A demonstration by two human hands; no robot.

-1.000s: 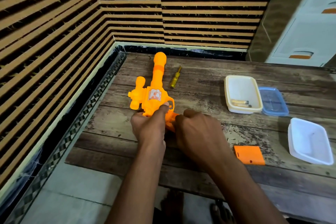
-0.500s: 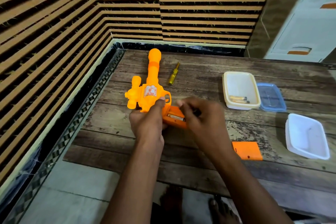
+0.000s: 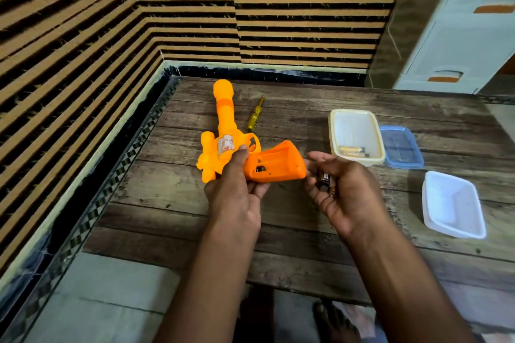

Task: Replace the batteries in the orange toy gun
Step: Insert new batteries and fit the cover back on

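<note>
The left grip (image 3: 232, 192) clasps the orange toy gun (image 3: 231, 145) at its body, thumb on the sticker, the barrel pointing to 12 o'clock and the open handle compartment facing up toward 3 o'clock. The right grip (image 3: 341, 189), just beside the handle, curls round two dark batteries (image 3: 326, 181). On the wooden surface (image 3: 306, 231), a yellow screwdriver (image 3: 255, 115) lies at 1 o'clock of the gun; a cream tray (image 3: 355, 135) holding batteries, a blue lid (image 3: 401, 146) and a white tray (image 3: 452, 205) sit toward 3 o'clock.
</note>
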